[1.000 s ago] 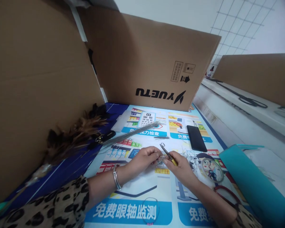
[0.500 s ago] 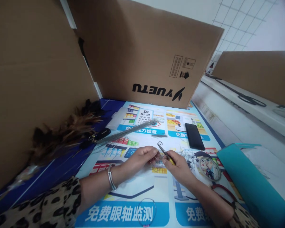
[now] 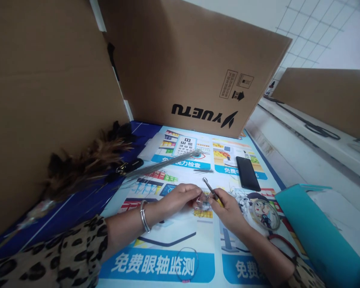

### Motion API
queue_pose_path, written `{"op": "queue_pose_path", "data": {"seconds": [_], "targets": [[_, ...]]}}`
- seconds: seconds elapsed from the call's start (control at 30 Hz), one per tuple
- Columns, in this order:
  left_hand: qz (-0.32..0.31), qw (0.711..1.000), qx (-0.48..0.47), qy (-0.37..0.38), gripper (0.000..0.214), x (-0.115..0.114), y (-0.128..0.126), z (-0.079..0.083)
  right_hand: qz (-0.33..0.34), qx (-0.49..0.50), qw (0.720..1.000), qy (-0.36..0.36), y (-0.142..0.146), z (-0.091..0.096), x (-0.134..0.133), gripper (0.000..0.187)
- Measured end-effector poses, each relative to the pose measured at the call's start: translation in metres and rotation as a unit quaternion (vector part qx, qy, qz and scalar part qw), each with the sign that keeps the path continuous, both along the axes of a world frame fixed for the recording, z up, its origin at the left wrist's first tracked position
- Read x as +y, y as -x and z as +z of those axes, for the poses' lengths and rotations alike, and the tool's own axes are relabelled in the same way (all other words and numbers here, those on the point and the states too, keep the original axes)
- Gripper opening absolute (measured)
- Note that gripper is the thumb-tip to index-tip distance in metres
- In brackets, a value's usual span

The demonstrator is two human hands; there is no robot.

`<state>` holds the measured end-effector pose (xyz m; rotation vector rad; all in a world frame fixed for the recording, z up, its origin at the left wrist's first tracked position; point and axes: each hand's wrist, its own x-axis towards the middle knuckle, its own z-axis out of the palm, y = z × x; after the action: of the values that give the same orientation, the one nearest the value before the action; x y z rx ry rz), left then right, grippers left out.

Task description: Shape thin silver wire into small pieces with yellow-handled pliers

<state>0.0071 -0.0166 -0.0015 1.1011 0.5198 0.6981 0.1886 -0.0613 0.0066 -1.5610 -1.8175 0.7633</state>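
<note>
My right hand (image 3: 230, 211) is closed around slim pliers (image 3: 210, 188) with a yellow grip, their dark metal tip pointing up and left. Opposite it, my left hand (image 3: 181, 199) pinches a small, shiny tangle of thin wire (image 3: 200, 203), whose exact shape is too fine to make out. The fingers of both hands nearly meet over the printed mat. Just beyond them lie a few short wires (image 3: 204, 171) and a long bundle of straight grey wires (image 3: 165, 163). Closer to me rests a thin loop (image 3: 187, 250) with a pink bit at its lower end.
A black phone (image 3: 248, 173) and a roll of clear tape (image 3: 266, 215) lie on the right, near a red-handled tool (image 3: 283, 243) and a teal box (image 3: 321, 228). Brown feathers (image 3: 90, 160) and a black key fob (image 3: 134, 165) are at left. Cardboard (image 3: 198, 60) stands behind.
The pliers have turned slightly, and the small loop seen beside their tip earlier no longer stands out. My hands stay close together; the whole view has shifted a little.
</note>
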Motion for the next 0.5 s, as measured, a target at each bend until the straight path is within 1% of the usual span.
{"op": "queue_pose_path", "data": {"seconds": [0.27,0.4,0.5], "targets": [[0.004,0.999,-0.024,0.030,0.028,0.0000,-0.0002,0.0002,0.005,-0.020,1.000,-0.004,-0.0022,-0.0016,0.0012,0.010],[0.013,0.999,-0.014,0.042,0.025,0.0021,0.0011,-0.0015,0.007,-0.011,1.000,-0.005,-0.0028,-0.0013,0.0017,0.010],[0.014,0.999,-0.001,0.037,0.024,0.0042,0.0023,-0.0043,0.010,0.002,1.000,-0.008,-0.0031,-0.0018,0.0010,0.009]]}}
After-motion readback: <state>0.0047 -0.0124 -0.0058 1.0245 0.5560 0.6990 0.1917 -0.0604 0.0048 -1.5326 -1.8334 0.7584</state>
